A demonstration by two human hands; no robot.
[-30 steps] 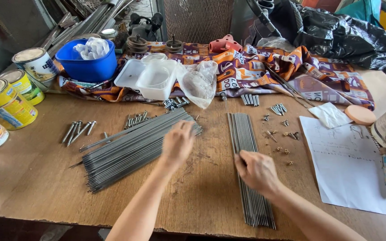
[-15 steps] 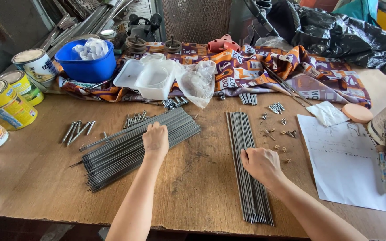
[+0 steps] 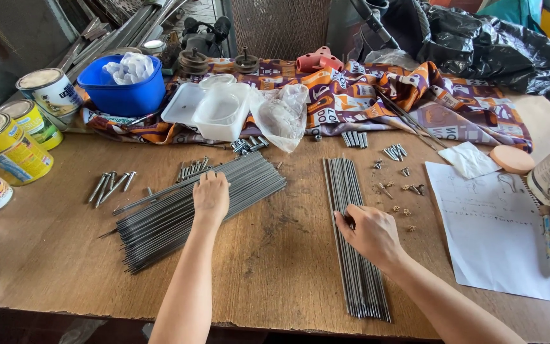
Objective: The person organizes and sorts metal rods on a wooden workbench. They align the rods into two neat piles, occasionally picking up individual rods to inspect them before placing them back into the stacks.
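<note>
Two bundles: I see thin grey metal rods in a slanted pile point(image 3: 179, 207) and a straight row point(image 3: 354, 236), both flat on the surface point(image 3: 275, 267).
Slanted pile axis: it runs from the near left toward the far middle of the surface, the far ends fanning out a little.
Straight row axis: it runs from the near edge straight away toward the far edge, the rods side by side and touching.
Left hand point(image 3: 211, 196): palm down on the slanted pile near its far end, fingers curled onto the rods; I cannot tell whether it grips any.
Right hand point(image 3: 372, 234): on the straight row about midway along, fingertips pinching at a rod on the row's left side.
Surface: worn brown board, scuffed, with a chipped near edge.
Far edge: a patterned orange and purple cloth point(image 3: 377, 95), a blue plastic bowl point(image 3: 122, 86), a clear plastic tray point(image 3: 211, 111), a crumpled clear bag point(image 3: 281, 118).
Left edge: round paint tins point(image 3: 7, 150) with paper labels.
Right side: a white sheet of paper point(image 3: 491, 236) with pencil sketches, small screws point(image 3: 402, 191) scattered between it and the row.
Near the pile: loose steel bolts point(image 3: 111, 186) toward the left edge.
Room: black plastic sacks point(image 3: 498, 44) and metal scrap behind the surface.
</note>
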